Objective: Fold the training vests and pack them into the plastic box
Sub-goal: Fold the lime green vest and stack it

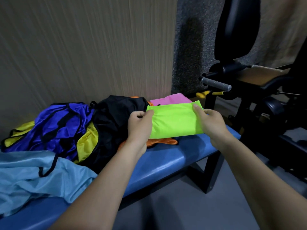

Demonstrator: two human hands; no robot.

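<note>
Folded green vest (174, 121) held flat over the desk's (164, 161) right end; left hand (140, 123) and right hand (211, 122) pinch opposite short edges, fingers closed on cloth, probably to keep the folds. Unfolded vests (54, 130) heap leftward; plastic box unseen.

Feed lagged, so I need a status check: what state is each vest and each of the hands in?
Green vest: folded flat, held by both hands.
Left hand: pinching its left edge.
Right hand: gripping its right edge.
Blue vest: unfolded, heaped.
Black vest: unfolded, heaped.
Light blue vest: unfolded.
Pink vest: folded.

Seven vests (174, 121), one bench (159, 161), two hands (140, 123)
</note>
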